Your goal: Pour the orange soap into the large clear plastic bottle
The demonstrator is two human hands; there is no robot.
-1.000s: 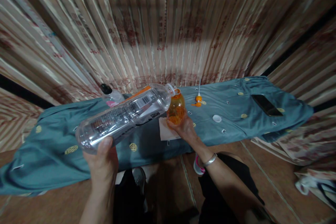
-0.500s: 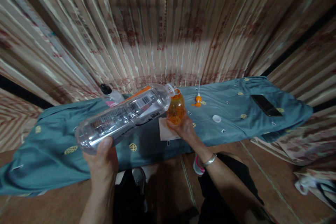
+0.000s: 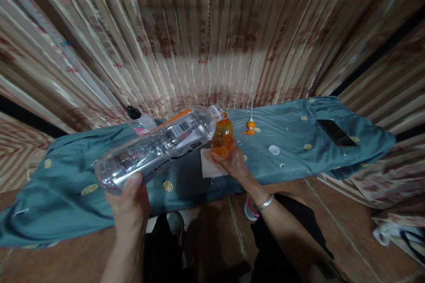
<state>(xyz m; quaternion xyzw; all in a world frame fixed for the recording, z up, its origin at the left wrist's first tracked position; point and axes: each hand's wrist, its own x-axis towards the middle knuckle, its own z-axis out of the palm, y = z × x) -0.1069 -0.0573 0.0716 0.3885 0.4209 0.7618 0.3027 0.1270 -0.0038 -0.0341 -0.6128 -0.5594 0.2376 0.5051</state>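
Note:
A large clear plastic bottle (image 3: 156, 150) lies tilted in my left hand (image 3: 131, 199), which is wrapped round its base end with the thumb on top. Its uncapped neck points right and meets the mouth of a small orange spray bottle (image 3: 222, 137). My right hand (image 3: 232, 159) grips that orange bottle low on its body and keeps it upright. Whether liquid is flowing between the two I cannot tell. Beyond my right hand, an orange spray head (image 3: 250, 127) with a thin tube lies on the cloth. A round white cap (image 3: 274, 150) is to the right of it.
A teal patterned cloth (image 3: 186, 190) covers the long table. At the back left stands a clear bottle with a black top (image 3: 141, 121). A dark phone (image 3: 337, 132) lies at the right, and a pale folded paper or cloth (image 3: 212, 167) under my right hand. Striped curtains (image 3: 206, 31) hang behind.

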